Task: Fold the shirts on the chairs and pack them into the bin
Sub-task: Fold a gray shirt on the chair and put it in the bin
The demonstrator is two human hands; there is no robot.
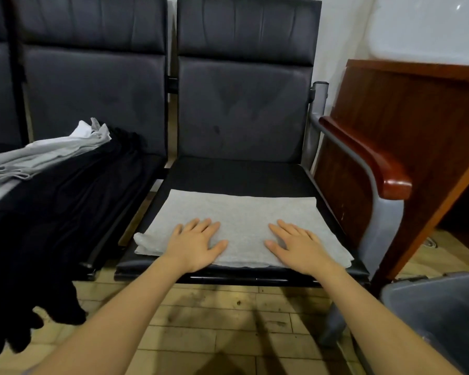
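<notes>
Both hands, left and right, press flat, fingers spread, on the shirt at frame centre; lifting carelessly could unfold it.

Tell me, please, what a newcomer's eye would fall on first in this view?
Two open hands, the left hand and the right hand, press flat on a folded grey shirt on the right-hand chair seat. On the neighbouring seat lies a heap of black and grey shirts; a grey bin stands at lower right.
</notes>
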